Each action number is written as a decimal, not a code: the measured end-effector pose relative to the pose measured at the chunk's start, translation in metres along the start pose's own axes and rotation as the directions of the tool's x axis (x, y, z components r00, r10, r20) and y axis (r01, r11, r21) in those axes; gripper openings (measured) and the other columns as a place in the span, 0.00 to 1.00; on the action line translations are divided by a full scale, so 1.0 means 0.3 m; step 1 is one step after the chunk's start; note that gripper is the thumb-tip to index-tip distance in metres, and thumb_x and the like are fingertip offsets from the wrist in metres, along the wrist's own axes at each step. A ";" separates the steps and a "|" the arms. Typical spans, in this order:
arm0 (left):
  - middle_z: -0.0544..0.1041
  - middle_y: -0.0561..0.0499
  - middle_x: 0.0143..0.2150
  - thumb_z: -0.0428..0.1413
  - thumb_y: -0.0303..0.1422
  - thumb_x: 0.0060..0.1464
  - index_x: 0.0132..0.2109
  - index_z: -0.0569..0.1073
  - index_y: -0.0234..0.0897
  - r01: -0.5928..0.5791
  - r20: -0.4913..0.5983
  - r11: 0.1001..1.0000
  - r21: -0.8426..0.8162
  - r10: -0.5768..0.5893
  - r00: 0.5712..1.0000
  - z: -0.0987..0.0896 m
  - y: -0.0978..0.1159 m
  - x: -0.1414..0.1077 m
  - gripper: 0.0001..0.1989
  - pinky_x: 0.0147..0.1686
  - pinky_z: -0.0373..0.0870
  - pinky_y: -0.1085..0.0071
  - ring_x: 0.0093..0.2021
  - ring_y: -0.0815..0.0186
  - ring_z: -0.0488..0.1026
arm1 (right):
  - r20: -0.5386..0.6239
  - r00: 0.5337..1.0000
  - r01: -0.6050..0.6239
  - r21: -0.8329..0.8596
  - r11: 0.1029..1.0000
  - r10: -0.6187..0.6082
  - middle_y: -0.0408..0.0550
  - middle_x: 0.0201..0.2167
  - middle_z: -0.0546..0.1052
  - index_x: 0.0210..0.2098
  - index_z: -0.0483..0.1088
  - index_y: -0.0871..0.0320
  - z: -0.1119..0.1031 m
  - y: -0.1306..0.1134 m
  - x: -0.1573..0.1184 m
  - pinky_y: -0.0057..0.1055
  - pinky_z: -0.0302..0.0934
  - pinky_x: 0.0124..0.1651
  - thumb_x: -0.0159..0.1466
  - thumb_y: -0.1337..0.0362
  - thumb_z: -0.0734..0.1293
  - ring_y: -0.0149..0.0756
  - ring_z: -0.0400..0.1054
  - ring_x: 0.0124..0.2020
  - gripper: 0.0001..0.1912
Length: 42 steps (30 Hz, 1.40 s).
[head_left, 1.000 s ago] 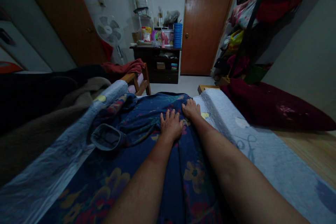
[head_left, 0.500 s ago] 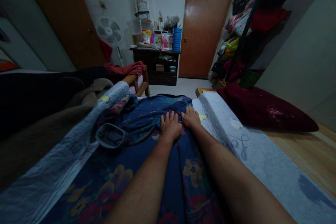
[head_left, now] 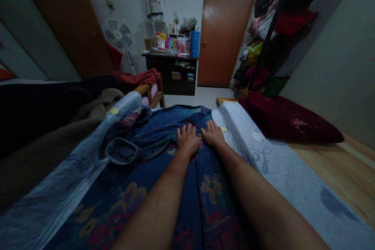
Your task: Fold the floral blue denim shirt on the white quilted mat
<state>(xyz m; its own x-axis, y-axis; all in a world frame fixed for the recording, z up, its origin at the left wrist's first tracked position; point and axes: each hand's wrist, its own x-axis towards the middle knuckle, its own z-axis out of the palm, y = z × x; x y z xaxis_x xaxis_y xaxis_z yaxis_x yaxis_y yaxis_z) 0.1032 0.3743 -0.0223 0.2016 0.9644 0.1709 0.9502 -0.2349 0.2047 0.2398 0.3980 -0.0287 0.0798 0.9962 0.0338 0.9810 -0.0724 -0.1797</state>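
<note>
A dark blue garment with a flower print (head_left: 164, 175) lies spread over a pale sheet (head_left: 258, 175). My left hand (head_left: 187, 140) rests flat on its far part, fingers stretched out. Close beside it, my right hand (head_left: 213, 133) presses flat on the garment near its right edge, fingers spread. Neither hand grips anything. To the left, a sleeve is bent back over the garment, and its cuff opening (head_left: 121, 151) faces me. The cloth beneath my palms and forearms is hidden.
A dark red cushion (head_left: 290, 119) lies at the right on a wooden surface (head_left: 331, 164). Brown and black cloth (head_left: 58, 136) is heaped at the left. Beyond the bed stand a wooden chair (head_left: 158, 97), a fan (head_left: 118, 35), a dark cabinet (head_left: 166, 70) and a door (head_left: 224, 27).
My hands stay flat on the garment; the left has moved slightly toward me. The whole view has shifted a little. The garment lies much as before.
</note>
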 end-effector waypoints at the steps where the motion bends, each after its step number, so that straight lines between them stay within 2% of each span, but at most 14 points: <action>1: 0.58 0.47 0.70 0.44 0.37 0.60 0.65 0.63 0.38 -0.002 -0.002 1.000 0.001 0.002 1.000 -0.001 0.000 -0.002 0.27 0.67 0.44 0.48 0.69 0.52 0.52 | 0.018 1.000 0.007 0.000 1.000 -0.007 0.58 0.71 0.45 0.69 0.46 0.67 -0.006 0.000 -0.023 0.47 0.36 0.68 0.70 0.49 0.48 0.47 0.37 0.71 0.36; 11: 0.59 0.44 0.69 0.43 0.35 0.60 0.65 0.64 0.35 -0.021 -0.058 1.000 -0.010 0.020 0.998 -0.003 -0.001 -0.021 0.27 0.66 0.46 0.49 0.68 0.52 0.54 | 0.056 0.998 0.030 -0.015 0.999 -0.029 0.58 0.71 0.45 0.69 0.47 0.66 -0.032 -0.021 -0.248 0.43 0.36 0.68 0.70 0.50 0.50 0.46 0.38 0.71 0.35; 15: 0.59 0.44 0.69 0.43 0.34 0.60 0.65 0.64 0.36 -0.013 -0.063 1.000 -0.009 0.013 0.998 -0.002 0.001 -0.021 0.27 0.67 0.45 0.51 0.68 0.53 0.54 | 0.025 0.999 0.037 -0.015 0.999 -0.037 0.59 0.71 0.48 0.69 0.49 0.65 -0.027 -0.027 -0.291 0.44 0.36 0.68 0.70 0.50 0.51 0.47 0.39 0.71 0.34; 18: 0.60 0.45 0.69 0.43 0.34 0.60 0.64 0.65 0.36 -0.012 -0.079 1.000 -0.012 0.011 0.997 0.003 0.000 -0.020 0.26 0.67 0.45 0.51 0.68 0.54 0.54 | 0.012 1.000 0.009 -0.002 1.000 -0.009 0.59 0.70 0.49 0.68 0.50 0.65 -0.023 -0.030 -0.251 0.46 0.36 0.68 0.70 0.51 0.50 0.46 0.40 0.71 0.34; 23: 0.61 0.45 0.68 0.44 0.35 0.60 0.64 0.65 0.36 -0.019 -0.073 1.000 -0.015 0.018 0.997 0.005 -0.002 -0.017 0.26 0.66 0.46 0.51 0.67 0.53 0.55 | -0.047 0.996 -0.072 0.030 0.997 0.073 0.60 0.70 0.51 0.67 0.52 0.66 -0.025 -0.031 -0.097 0.47 0.39 0.67 0.71 0.53 0.49 0.47 0.42 0.70 0.32; 25: 0.61 0.45 0.68 0.44 0.35 0.60 0.64 0.65 0.36 -0.022 -0.075 1.000 -0.010 0.022 0.997 0.002 -0.002 -0.016 0.26 0.66 0.46 0.51 0.67 0.53 0.55 | -0.087 0.993 -0.071 0.030 0.997 0.074 0.61 0.68 0.55 0.64 0.57 0.65 -0.031 -0.026 -0.044 0.46 0.43 0.66 0.71 0.55 0.50 0.48 0.48 0.68 0.29; 27: 0.61 0.46 0.68 0.44 0.35 0.60 0.63 0.65 0.37 -0.019 -0.074 1.000 -0.005 0.018 0.997 -0.001 -0.001 -0.015 0.26 0.66 0.47 0.51 0.67 0.53 0.55 | -0.128 0.988 -0.087 0.033 0.996 0.090 0.62 0.63 0.63 0.59 0.63 0.64 -0.040 -0.016 -0.005 0.44 0.50 0.62 0.70 0.58 0.51 0.48 0.56 0.63 0.25; 29: 0.61 0.46 0.68 0.44 0.35 0.60 0.63 0.65 0.37 -0.015 -0.072 1.000 -0.003 0.014 0.997 -0.003 0.000 -0.015 0.26 0.66 0.47 0.51 0.67 0.53 0.55 | -0.182 0.971 -0.152 0.044 0.987 0.158 0.64 0.57 0.69 0.54 0.67 0.64 -0.052 -0.005 0.026 0.43 0.55 0.58 0.70 0.60 0.52 0.49 0.62 0.58 0.22; 31: 0.61 0.46 0.68 0.44 0.35 0.60 0.63 0.66 0.38 -0.012 -0.069 1.000 -0.003 0.012 0.998 -0.003 0.001 -0.015 0.26 0.66 0.47 0.51 0.67 0.52 0.55 | -0.212 0.943 -0.245 0.077 0.966 0.256 0.66 0.54 0.71 0.52 0.70 0.64 -0.064 0.005 0.056 0.44 0.57 0.56 0.68 0.60 0.55 0.52 0.63 0.57 0.21; 35: 0.60 0.45 0.69 0.44 0.35 0.60 0.64 0.65 0.38 -0.015 -0.073 1.000 -0.005 0.015 0.997 0.006 -0.001 -0.012 0.26 0.66 0.46 0.50 0.67 0.52 0.54 | -0.115 0.927 -0.340 0.148 0.929 0.358 0.66 0.50 0.74 0.49 0.73 0.65 -0.079 0.025 0.133 0.43 0.62 0.50 0.64 0.60 0.60 0.55 0.68 0.53 0.20; 38: 0.60 0.46 0.69 0.45 0.35 0.59 0.64 0.64 0.39 -0.002 -0.057 1.000 -0.008 0.002 0.998 0.007 -0.001 -0.009 0.26 0.67 0.45 0.50 0.68 0.52 0.54 | -0.041 0.938 -0.332 0.178 0.926 0.344 0.63 0.44 0.78 0.45 0.76 0.63 -0.080 0.045 0.186 0.37 0.65 0.43 0.61 0.61 0.63 0.51 0.73 0.46 0.18; 42: 0.60 0.47 0.69 0.45 0.36 0.59 0.64 0.64 0.39 0.006 -0.042 1.000 -0.020 -0.007 0.999 0.002 0.001 -0.009 0.26 0.67 0.46 0.51 0.68 0.53 0.53 | -0.041 0.947 -0.303 0.215 0.928 0.319 0.59 0.43 0.79 0.45 0.75 0.63 -0.074 0.076 0.210 0.32 0.64 0.41 0.61 0.64 0.62 0.46 0.74 0.44 0.16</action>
<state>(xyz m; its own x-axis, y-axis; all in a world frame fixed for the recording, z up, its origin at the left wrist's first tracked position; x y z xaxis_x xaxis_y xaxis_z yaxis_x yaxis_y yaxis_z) 0.1031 0.3715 -0.0232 0.1853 0.9601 0.2094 0.9464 -0.2317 0.2250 0.2712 0.4581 -0.0089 0.3953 0.9184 0.0148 0.8486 -0.3590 -0.3886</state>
